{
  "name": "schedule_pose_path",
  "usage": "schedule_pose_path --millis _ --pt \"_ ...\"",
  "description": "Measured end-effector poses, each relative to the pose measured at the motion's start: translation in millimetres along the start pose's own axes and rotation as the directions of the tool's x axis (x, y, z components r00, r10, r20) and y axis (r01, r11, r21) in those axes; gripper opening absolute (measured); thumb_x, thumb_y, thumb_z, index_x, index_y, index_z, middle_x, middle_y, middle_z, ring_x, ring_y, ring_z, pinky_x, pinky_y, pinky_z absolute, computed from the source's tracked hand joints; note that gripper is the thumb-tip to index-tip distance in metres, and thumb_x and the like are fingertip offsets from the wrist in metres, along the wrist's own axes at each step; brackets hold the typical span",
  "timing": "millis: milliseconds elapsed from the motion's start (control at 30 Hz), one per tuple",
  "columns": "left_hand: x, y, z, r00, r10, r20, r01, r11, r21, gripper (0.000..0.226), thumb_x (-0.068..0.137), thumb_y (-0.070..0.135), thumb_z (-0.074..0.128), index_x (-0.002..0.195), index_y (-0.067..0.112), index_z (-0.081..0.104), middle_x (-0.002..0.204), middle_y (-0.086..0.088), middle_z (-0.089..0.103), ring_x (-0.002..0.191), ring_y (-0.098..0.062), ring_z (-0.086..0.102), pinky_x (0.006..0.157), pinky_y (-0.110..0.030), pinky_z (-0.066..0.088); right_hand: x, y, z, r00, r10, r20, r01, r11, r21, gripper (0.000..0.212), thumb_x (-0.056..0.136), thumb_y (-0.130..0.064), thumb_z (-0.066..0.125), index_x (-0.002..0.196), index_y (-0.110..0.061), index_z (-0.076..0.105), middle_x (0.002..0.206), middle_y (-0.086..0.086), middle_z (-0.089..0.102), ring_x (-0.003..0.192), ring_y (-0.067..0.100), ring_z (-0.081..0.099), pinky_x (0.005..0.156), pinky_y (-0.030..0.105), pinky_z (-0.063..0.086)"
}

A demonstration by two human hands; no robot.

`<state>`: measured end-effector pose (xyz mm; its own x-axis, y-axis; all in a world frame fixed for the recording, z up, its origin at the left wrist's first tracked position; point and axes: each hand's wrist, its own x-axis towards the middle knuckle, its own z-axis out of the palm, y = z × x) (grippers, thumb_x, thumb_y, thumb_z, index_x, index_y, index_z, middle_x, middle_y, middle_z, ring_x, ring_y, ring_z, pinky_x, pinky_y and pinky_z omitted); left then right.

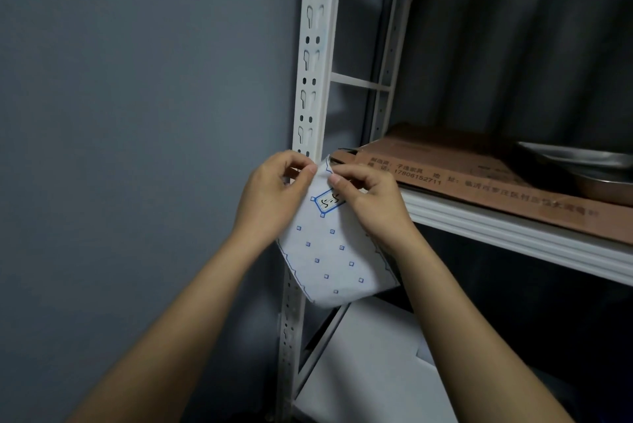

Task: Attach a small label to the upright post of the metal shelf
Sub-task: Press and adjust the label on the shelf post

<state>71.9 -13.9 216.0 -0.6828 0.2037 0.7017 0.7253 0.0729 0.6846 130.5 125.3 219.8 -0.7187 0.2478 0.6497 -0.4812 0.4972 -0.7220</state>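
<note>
beside grey wall (137, 114), white slotted post (313, 63)

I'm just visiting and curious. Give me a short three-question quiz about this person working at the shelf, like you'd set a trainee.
1. True or false: the label is already stuck on the upright post.
2. What lies on the shelf board to the right? A) flattened cardboard and a metal basin B) folded towels C) paint cans
3. Which hand's fingers rest on the written label?

Key
1. False: it sits on the backing sheet, which both hands hold.
2. A
3. The right hand; the left hand pinches the sheet's top edge.
</note>
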Motion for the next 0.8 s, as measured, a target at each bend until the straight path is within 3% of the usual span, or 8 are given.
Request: schedule_pose_path --millis 167,233,333,533,633,733,800 --pt "13.2 9.2 3.7 0.984 -0.065 -0.167 0.050 0.995 -0.092 0.013 0.094 0.018 0.054 0.082 0.024 0.055 0.078 0.018 0.057 0.067 0.015 0.051 0.064 -0.003 0.038 4.9 -6.0 -3.9 0.990 0.131 -0.046 -0.125 0.984 0.125 0.017 0.091 -0.006 0.061 0.089 -0.018 0.073 0.085 -0.003 0.071 0.076 0.005 0.063 0.070 0.014 0.049" --pt "23.4 14.5 5.1 0.971 -0.076 -0.227 0.050 0.992 -0.118 0.008 0.095 0.019 0.052 0.087 0.019 0.055 0.080 0.017 0.056 0.069 0.012 0.052 0.065 -0.002 0.037 10.4 -8.3 -7.3 0.982 0.154 -0.114 -0.138 0.981 0.139 0.014 0.092 -0.005 0.059 0.094 -0.010 0.072 0.084 -0.001 0.070 0.071 0.001 0.062 0.067 0.013 0.049" --pt "40.0 28.9 12.0 0.966 -0.022 -0.256 0.000 0.996 -0.089 0.007 0.095 0.023 0.051 0.089 0.021 0.054 0.085 0.013 0.057 0.074 0.006 0.052 0.064 -0.002 0.038 27.8 -13.7 -18.6 0.952 0.163 -0.259 -0.130 0.982 0.138 0.011 0.092 -0.008 0.060 0.095 -0.011 0.070 0.084 -0.003 0.069 0.074 0.004 0.063 0.070 0.018 0.050" --pt "72.5 67.9 42.8 0.968 0.176 -0.180 -0.174 0.984 0.023 0.008 0.095 0.028 0.051 0.090 0.025 0.055 0.099 0.006 0.057 0.075 0.002 0.053 0.068 -0.018 0.043 88.5 -16.9 -73.0 0.851 0.183 -0.493 -0.194 0.981 0.031 0.010 0.092 -0.017 0.061 0.099 -0.017 0.068 0.097 0.002 0.070 0.094 0.019 0.066 0.089 0.037 0.054" --pt "87.1 83.7 64.4 0.964 0.238 -0.118 -0.241 0.970 -0.011 0.009 0.095 0.025 0.051 0.090 0.021 0.057 0.098 0.002 0.058 0.078 -0.003 0.057 0.070 -0.021 0.049 110.6 -13.3 -105.7 0.785 0.242 -0.570 -0.287 0.958 0.012 0.017 0.091 -0.015 0.060 0.107 -0.013 0.067 0.101 0.007 0.069 0.097 0.024 0.065 0.091 0.039 0.052" --pt "99.1 93.0 83.7 0.952 0.295 -0.078 -0.295 0.956 0.015 0.012 0.095 0.024 0.052 0.092 0.016 0.060 0.095 0.001 0.056 0.081 -0.014 0.059 0.071 -0.034 0.054 117.5 -11.7 -133.8 0.778 0.257 -0.573 -0.368 0.926 -0.085 0.037 0.093 -0.017 0.060 0.129 -0.011 0.053 0.123 0.011 0.060 0.110 0.026 0.059 0.093 0.030 0.047" --pt "101.7 95.1 93.1 0.946 0.319 -0.049 -0.316 0.946 0.067 0.014 0.096 0.023 0.051 0.094 0.013 0.060 0.095 0.001 0.054 0.083 -0.016 0.058 0.072 -0.030 0.049 114.7 -14.5 -143.5 0.807 0.217 -0.549 -0.416 0.869 -0.268 0.053 0.094 -0.024 0.060 0.141 -0.013 0.039 0.141 0.013 0.041 0.123 0.028 0.048 0.102 0.033 0.041"
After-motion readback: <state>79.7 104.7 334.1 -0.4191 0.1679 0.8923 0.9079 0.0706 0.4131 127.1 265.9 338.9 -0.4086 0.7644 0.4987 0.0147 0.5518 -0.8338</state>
